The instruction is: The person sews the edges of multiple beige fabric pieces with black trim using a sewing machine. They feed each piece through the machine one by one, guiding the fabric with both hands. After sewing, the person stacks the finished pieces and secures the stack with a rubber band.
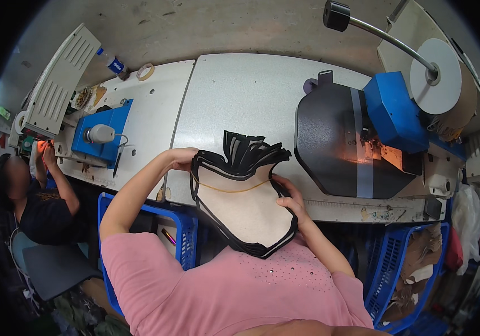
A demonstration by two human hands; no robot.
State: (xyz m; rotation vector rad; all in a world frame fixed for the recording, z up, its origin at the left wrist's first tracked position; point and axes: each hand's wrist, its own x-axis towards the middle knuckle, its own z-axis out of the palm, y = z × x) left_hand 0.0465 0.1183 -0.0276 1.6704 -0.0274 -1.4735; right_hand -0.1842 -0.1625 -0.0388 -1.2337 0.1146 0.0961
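I hold a thick bundle of shaped fabric pieces (234, 215) over the near edge of the white table, close against my body. Its top piece is cream with black edging, and several black layers fan out at the far end. A thin yellow band (231, 190) runs across the bundle. My left hand (183, 159) is closed on the upper left edge, its fingertips hidden behind the layers. On the right side, my right hand (291, 199) grips the edge, thumb on the cream face and fingers partly behind it.
A sewing machine with a blue head (397, 112) and black bed plate (329, 145) stands right. Another blue machine (105, 134) is left, near a co-worker (49, 207). Blue baskets (187, 238) flank me below the white table (240, 101); a bottle (114, 64) and tape roll (145, 71) sit behind.
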